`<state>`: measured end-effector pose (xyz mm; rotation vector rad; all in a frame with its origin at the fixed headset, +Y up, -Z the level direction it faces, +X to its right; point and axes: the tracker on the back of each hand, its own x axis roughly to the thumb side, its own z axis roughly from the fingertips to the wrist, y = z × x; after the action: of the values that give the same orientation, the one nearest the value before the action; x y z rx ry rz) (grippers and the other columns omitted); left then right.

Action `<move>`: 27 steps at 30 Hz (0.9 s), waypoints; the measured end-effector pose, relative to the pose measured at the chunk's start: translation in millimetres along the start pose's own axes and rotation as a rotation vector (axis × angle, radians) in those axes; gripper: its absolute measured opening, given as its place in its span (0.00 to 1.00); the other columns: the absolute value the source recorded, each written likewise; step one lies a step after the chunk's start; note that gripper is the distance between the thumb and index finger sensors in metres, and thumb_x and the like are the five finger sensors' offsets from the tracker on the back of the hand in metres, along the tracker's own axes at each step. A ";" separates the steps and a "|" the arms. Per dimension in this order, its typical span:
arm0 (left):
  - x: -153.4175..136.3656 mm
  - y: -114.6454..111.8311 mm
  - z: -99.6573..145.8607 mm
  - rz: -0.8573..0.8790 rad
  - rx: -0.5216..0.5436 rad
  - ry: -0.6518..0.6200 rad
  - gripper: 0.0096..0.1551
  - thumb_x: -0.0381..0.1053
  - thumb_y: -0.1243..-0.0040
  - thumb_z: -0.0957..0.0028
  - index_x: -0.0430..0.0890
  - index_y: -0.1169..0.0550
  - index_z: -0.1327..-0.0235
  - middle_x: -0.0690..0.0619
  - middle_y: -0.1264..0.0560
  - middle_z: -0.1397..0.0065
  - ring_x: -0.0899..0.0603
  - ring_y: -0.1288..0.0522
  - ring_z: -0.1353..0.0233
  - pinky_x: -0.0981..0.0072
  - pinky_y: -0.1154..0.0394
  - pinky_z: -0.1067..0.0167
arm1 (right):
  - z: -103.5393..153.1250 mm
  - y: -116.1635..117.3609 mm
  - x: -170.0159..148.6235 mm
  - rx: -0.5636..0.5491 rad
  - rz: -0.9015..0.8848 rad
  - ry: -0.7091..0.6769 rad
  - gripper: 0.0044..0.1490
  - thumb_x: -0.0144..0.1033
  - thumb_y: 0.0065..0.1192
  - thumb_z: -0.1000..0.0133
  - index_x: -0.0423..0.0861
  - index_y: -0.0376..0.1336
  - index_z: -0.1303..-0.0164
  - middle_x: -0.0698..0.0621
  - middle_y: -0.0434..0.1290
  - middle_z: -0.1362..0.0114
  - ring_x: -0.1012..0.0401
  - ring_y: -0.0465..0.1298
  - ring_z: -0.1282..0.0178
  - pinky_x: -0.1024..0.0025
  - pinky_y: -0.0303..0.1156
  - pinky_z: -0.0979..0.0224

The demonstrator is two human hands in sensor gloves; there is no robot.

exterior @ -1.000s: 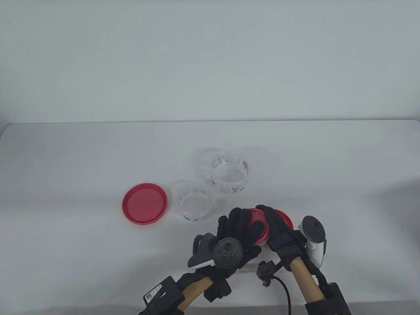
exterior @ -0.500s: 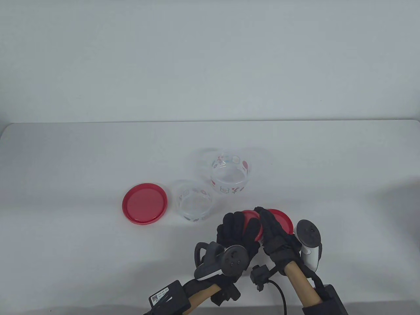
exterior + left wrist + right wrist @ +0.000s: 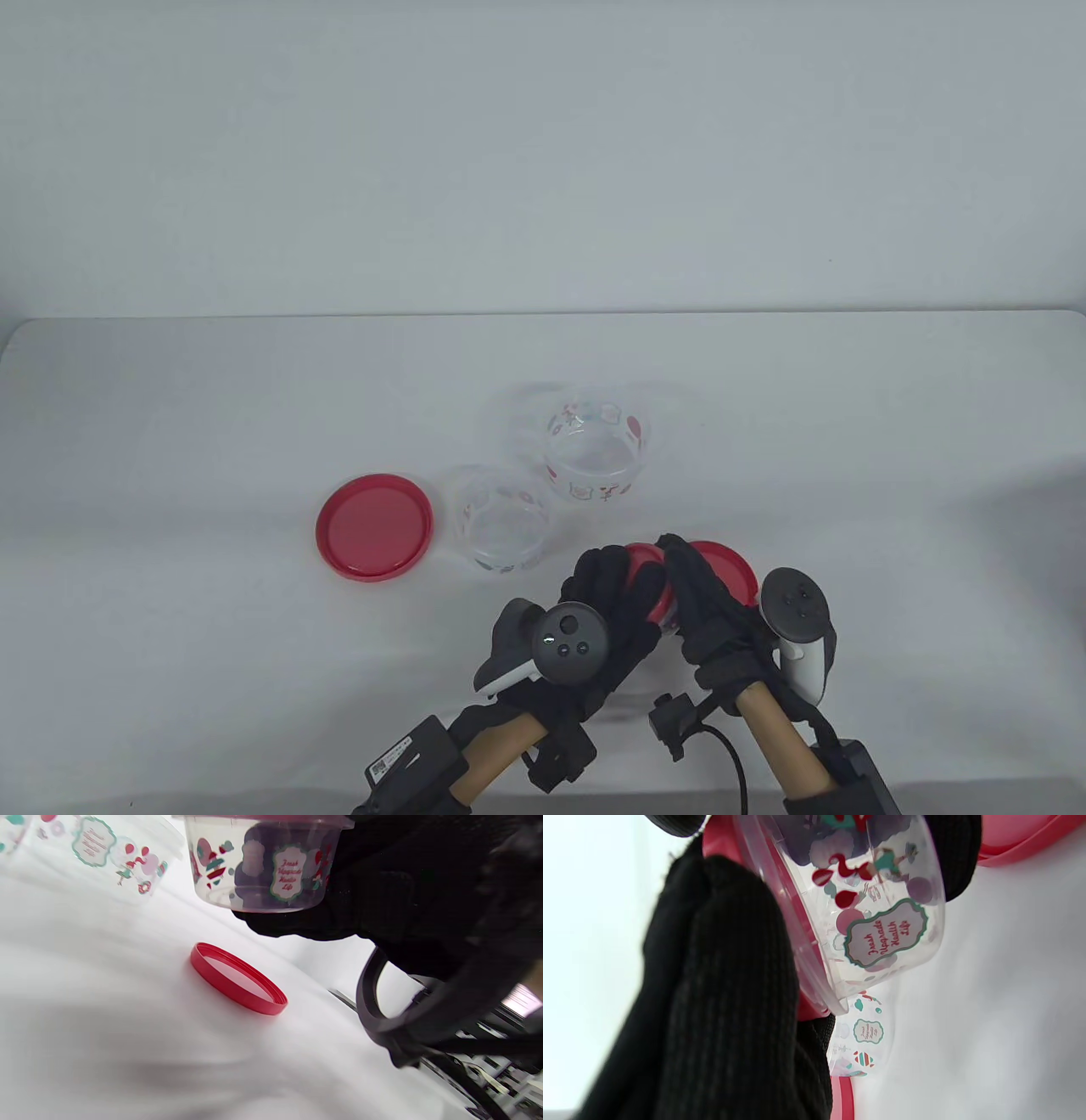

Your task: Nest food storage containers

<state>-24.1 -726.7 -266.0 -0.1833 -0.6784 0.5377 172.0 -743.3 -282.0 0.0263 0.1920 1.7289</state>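
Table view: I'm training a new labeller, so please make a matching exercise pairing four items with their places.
Things:
1. round red plastic lid lying alone
2. low clear printed plastic tub
3. taller clear printed plastic tub
4. red-lidded clear printed tub

Places:
A. held between the left hand and right hand
B. leftmost on the table
C. farthest back, open
D. open, just right of the lone lid

Pairs: 1-B, 2-D, 3-C, 4-A

Left hand [image 3: 607, 607] has rolled over the container [image 3: 263, 866].
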 end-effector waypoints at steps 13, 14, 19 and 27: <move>1.2 11.2 1.6 -0.035 -0.025 -0.114 0.35 0.66 0.69 0.33 0.72 0.60 0.15 0.52 0.69 0.10 0.36 0.72 0.13 0.42 0.69 0.19 | -4.0 -10.9 4.1 0.114 -0.027 0.000 0.45 0.59 0.37 0.30 0.34 0.53 0.19 0.30 0.55 0.18 0.34 0.64 0.32 0.46 0.73 0.44; 0.2 11.5 1.6 -0.010 -0.021 -0.115 0.35 0.67 0.69 0.33 0.73 0.60 0.15 0.53 0.69 0.09 0.39 0.75 0.13 0.43 0.73 0.21 | -3.8 -9.7 3.7 0.118 -0.043 -0.003 0.45 0.59 0.36 0.30 0.34 0.53 0.18 0.30 0.54 0.18 0.34 0.63 0.32 0.46 0.73 0.44; 4.5 6.2 5.2 -0.016 0.070 -0.056 0.35 0.65 0.72 0.32 0.67 0.59 0.13 0.48 0.66 0.09 0.31 0.70 0.14 0.37 0.65 0.21 | 2.6 4.4 0.2 0.044 -0.069 0.009 0.46 0.60 0.37 0.30 0.35 0.49 0.17 0.31 0.50 0.16 0.33 0.60 0.30 0.46 0.72 0.42; 10.6 1.6 10.4 -0.032 0.214 0.084 0.36 0.62 0.74 0.30 0.54 0.58 0.11 0.34 0.59 0.12 0.21 0.59 0.18 0.30 0.52 0.26 | 13.2 28.2 6.4 0.036 -0.020 -0.056 0.50 0.59 0.37 0.30 0.33 0.35 0.16 0.30 0.34 0.17 0.30 0.48 0.26 0.40 0.66 0.36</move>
<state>-24.5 -719.8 -252.7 0.0056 -0.5371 0.5646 145.0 -739.9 -265.6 0.0989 0.1812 1.7022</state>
